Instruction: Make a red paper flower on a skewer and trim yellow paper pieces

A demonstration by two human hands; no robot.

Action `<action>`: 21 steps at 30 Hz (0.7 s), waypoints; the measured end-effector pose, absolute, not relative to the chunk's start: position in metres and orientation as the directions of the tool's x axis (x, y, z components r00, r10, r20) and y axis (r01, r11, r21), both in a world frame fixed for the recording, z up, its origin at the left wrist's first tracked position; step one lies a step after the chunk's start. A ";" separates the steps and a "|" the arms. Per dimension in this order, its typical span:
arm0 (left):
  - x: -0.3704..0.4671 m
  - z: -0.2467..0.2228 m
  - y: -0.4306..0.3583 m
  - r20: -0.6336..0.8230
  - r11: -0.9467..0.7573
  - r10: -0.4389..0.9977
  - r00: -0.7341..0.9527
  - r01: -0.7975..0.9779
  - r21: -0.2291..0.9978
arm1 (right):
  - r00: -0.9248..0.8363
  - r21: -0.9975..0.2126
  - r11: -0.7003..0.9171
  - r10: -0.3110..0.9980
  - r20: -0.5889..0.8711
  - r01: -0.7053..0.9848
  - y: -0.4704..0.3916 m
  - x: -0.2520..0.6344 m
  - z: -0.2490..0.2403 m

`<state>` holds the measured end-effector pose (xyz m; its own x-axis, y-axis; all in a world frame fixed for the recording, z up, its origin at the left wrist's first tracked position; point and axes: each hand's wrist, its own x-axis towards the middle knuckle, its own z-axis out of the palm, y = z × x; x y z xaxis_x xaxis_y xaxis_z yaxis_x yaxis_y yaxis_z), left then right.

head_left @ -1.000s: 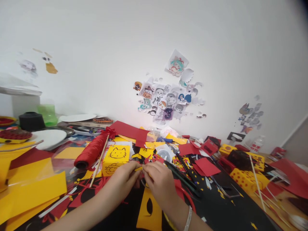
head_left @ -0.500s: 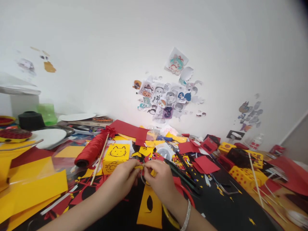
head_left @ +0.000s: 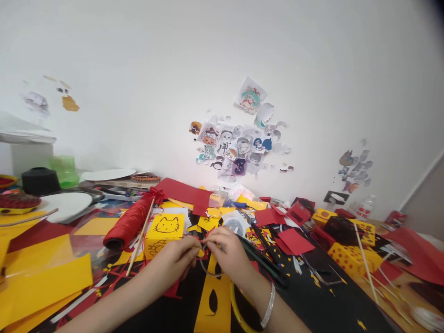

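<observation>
My left hand (head_left: 181, 257) is closed, pinching a small yellow paper piece (head_left: 200, 252) at the fingertips. My right hand (head_left: 227, 249) meets it there, thumb and fingers pressed together on something too small to make out. A thin grey curved loop (head_left: 207, 272) hangs just below the fingertips; I cannot tell which hand has it. Beneath lies a yellow paper strip (head_left: 204, 319) with a dark leaf-shaped opening. Left of my hands stands a yellow paper box (head_left: 163, 231) with a cat drawn on it. A yellow curved band (head_left: 235, 303) lies under my right wrist.
A red thread spool (head_left: 128, 221) and a wooden stick (head_left: 140, 236) lie to the left, near yellow sheets (head_left: 52, 286). Red paper squares (head_left: 294, 241), a dark long-bodied tool (head_left: 267, 261) and a spotted yellow box (head_left: 354, 256) are on the right. Paper scraps litter the black surface.
The view has shifted slightly. My hands stay together, and the yellow piece has turned between the fingers. More of the grey loop shows below them.
</observation>
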<state>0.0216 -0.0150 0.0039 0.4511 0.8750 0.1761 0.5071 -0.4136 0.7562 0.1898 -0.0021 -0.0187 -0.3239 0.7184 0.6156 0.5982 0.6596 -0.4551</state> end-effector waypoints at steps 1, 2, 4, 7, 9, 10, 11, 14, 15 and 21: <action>0.021 0.005 -0.015 0.197 -0.425 0.876 0.440 0.513 0.746 | -0.333 -0.490 0.679 0.713 0.617 0.546 -0.004 0.188 -0.017; 0.021 0.005 -0.014 0.208 -0.428 0.880 0.427 0.521 0.738 | -0.336 -0.512 0.689 0.710 0.619 0.512 -0.005 0.187 -0.015; 0.019 0.005 -0.013 0.216 -0.417 0.893 0.394 0.546 0.727 | -0.327 -0.525 0.691 0.709 0.625 0.496 -0.009 0.185 -0.012; 0.018 0.005 -0.012 0.220 -0.391 0.912 0.347 0.568 0.724 | -0.307 -0.482 0.699 0.686 0.659 0.528 -0.014 0.184 -0.010; 0.019 0.005 -0.011 0.228 -0.373 0.922 0.313 0.562 0.738 | -0.323 -0.389 0.719 0.637 0.700 0.576 -0.018 0.183 -0.011; 0.020 0.004 -0.011 0.218 -0.354 0.929 0.298 0.550 0.756 | -0.357 -0.306 0.732 0.597 0.718 0.609 -0.019 0.183 -0.012; 0.020 0.003 -0.011 0.196 -0.323 0.939 0.282 0.529 0.784 | -0.408 -0.199 0.739 0.551 0.728 0.643 -0.020 0.182 -0.013; 0.023 0.001 -0.008 0.066 -0.180 0.959 0.277 0.408 0.895 | -0.569 0.152 0.708 0.399 0.719 0.689 -0.024 0.181 -0.015; 0.024 0.000 -0.007 0.028 -0.136 0.957 0.289 0.360 0.923 | -0.584 0.214 0.688 0.363 0.726 0.693 -0.025 0.181 -0.014; 0.014 0.003 -0.014 -0.111 -0.125 0.865 0.489 0.425 0.897 | -0.259 -0.120 0.680 0.428 0.866 0.723 -0.024 0.186 -0.007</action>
